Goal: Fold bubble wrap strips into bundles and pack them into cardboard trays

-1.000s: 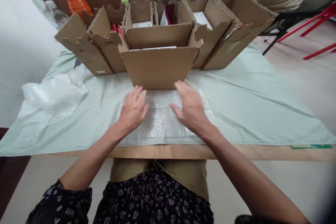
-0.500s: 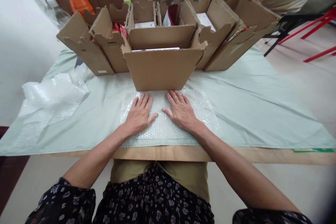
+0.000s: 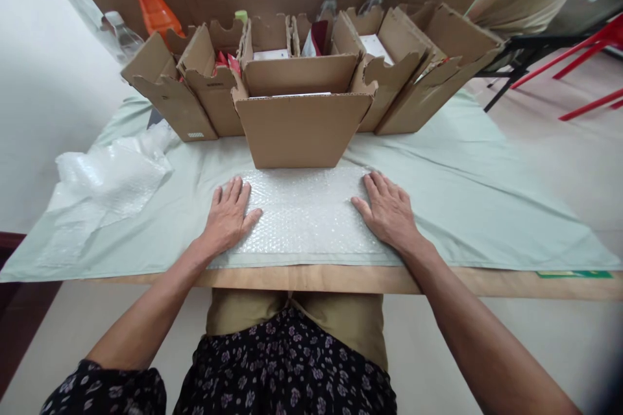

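Note:
A sheet of clear bubble wrap [image 3: 302,214] lies flat on the pale green cloth [image 3: 467,207], close to the table's front edge. My left hand [image 3: 228,214] rests palm down on its left end, fingers stretched forward and thumb out. At the opposite end, my right hand [image 3: 388,211] lies flat in the same way, covering part of the right edge. Neither hand holds anything. Just beyond the sheet stands a brown cardboard box [image 3: 302,133] with a white item partly showing inside.
Several open cardboard holders [image 3: 396,74] line the back, with packets and white boxes inside. Behind them stand an orange bottle [image 3: 153,3] and clear bottles with white caps. Crumpled bubble wrap [image 3: 111,175] lies at the left. Red chair legs [image 3: 574,52] show at the right.
My hands have slid apart over the bubble wrap, the left one leftward and the right one rightward, baring its middle. The view has shifted slightly.

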`<state>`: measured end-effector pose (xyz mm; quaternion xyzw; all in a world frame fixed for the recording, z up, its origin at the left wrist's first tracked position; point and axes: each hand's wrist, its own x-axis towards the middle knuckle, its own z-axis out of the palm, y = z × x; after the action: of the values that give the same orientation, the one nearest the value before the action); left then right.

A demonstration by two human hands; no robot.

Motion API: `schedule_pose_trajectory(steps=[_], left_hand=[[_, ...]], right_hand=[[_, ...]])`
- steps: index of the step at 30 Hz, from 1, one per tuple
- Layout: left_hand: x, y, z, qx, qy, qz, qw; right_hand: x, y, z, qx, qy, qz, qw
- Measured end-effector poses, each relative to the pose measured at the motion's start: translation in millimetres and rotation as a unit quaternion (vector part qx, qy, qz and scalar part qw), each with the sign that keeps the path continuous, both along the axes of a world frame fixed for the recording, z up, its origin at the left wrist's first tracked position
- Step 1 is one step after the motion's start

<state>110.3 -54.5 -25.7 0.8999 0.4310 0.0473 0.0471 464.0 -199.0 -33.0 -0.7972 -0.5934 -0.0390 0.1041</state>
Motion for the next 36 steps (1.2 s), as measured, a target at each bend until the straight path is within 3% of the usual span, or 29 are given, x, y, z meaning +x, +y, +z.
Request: schedule_pose_trajectory(steps=[6,11,16,20,23,25,28,31,33,36], left_hand=[[-4,-2,1.9,0.005,-0.001,0.006,1.000],[-14,-19,18.9,0.016,0.031,0.039,0.999],[-9,-43,39.3,0.032,-0.009,-0.027,0.999],[23,-48,36.2,0.008,-0.049,-0.085,0.995],[52,-47,26.0,-0.022,-0.049,-0.121,0.991],[60,-44,20.0,-0.046,-0.023,-0.147,0.988],[45,-37,14.9,-0.067,0.006,-0.141,0.988],[13,-33,12.7,-0.057,-0.008,-0.094,0.994],[-3,-31,10.8,-0.044,-0.021,-0.073,0.996],[-10,-32,7.8,-0.029,-0.037,-0.061,0.997]], right_hand=[[12,-14,0.1,0.016,-0.019,-0.002,1.000],[9,-39,9.3,0.029,-0.030,-0.031,0.999],[-23,-57,35.4,0.083,0.020,0.074,0.994],[-66,-33,50.8,0.041,0.048,0.157,0.986],[-86,-3,46.8,-0.027,0.054,0.194,0.979],[-83,7,38.4,-0.070,0.059,0.213,0.973],[-57,-6,25.1,-0.069,0.070,0.186,0.978],[-23,-42,20.9,-0.021,0.079,0.144,0.986],[-13,-64,25.0,0.002,0.082,0.165,0.983],[-28,-77,33.1,0.012,0.083,0.240,0.967]])
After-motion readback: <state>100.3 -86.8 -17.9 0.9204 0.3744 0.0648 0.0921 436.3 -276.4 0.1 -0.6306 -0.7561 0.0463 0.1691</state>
